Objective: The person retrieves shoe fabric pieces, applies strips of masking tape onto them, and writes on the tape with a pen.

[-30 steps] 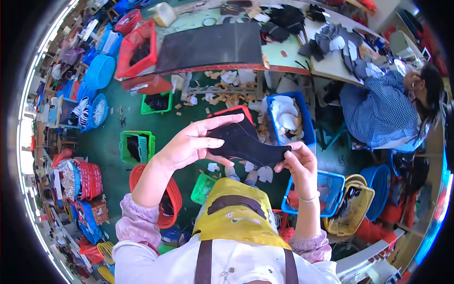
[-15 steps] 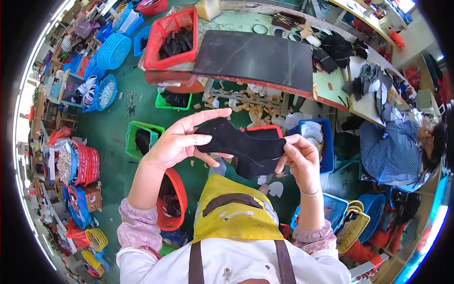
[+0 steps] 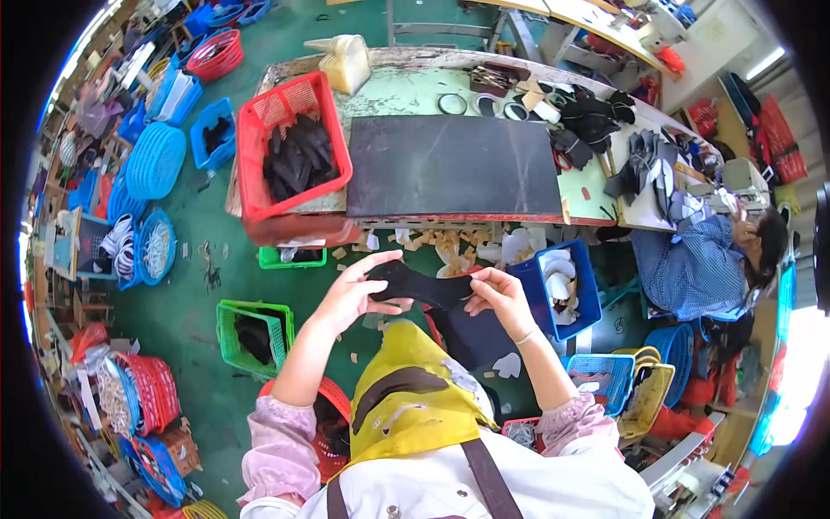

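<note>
Holding a black piece [image 3: 424, 287] by its ends, both hands [image 3: 347, 299] hang short of the table's red edge [image 3: 519, 220].

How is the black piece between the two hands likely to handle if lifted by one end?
The black piece is probably light: the left hand and right hand hold it up by its ends with their fingers. It looks thin and sheet-like, so it may droop. Its dull surface suggests it shouldn't slip much.
</note>
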A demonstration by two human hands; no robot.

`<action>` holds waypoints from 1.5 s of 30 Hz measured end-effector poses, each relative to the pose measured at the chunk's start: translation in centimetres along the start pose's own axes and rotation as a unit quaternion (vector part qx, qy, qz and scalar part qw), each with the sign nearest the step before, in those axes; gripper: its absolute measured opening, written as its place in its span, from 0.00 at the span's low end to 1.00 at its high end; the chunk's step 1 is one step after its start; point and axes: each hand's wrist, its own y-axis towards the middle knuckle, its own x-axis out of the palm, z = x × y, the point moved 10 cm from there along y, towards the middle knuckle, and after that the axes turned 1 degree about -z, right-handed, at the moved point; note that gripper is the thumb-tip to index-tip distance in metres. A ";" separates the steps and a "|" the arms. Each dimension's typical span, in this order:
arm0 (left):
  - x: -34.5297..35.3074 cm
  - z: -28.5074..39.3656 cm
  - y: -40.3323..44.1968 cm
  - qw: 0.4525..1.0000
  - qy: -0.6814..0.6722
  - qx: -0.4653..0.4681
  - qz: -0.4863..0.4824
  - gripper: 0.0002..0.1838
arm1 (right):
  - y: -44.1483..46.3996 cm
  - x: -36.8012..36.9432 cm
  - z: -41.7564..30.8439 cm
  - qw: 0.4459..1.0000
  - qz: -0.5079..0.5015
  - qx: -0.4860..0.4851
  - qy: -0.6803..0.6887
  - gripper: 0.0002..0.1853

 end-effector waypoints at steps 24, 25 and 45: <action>-8.9 2.8 36.1 0.926 0.312 0.068 0.201 0.29 | 51.0 -12.8 -14.5 0.755 0.070 -0.272 -0.592 0.09; -9.2 3.0 36.2 0.925 0.305 0.067 0.216 0.28 | 53.9 -11.3 -14.3 0.718 0.066 -0.301 -0.624 0.11; -6.9 2.8 33.0 0.753 0.507 0.233 0.349 0.27 | 32.7 -17.2 -9.0 0.948 -0.228 -0.066 -0.212 0.04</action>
